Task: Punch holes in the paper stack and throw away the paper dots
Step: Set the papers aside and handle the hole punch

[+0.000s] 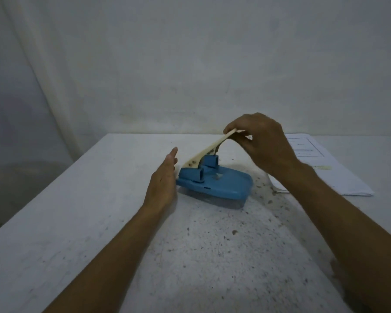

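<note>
The blue hole punch (213,185) sits mid-table, its long axis running 10 to 4 o'clock. The right hand (263,143) pinches the raised cream lever (207,151) — the left hand (164,179), open flat, touches its 9 o'clock end. The paper stack (325,168) lies at 3 o'clock, nearer the right arm.

Single head-mounted wide-angle view, looking forward and down, close over white table (77,222), facing pale wall (190,64) behind.
</note>
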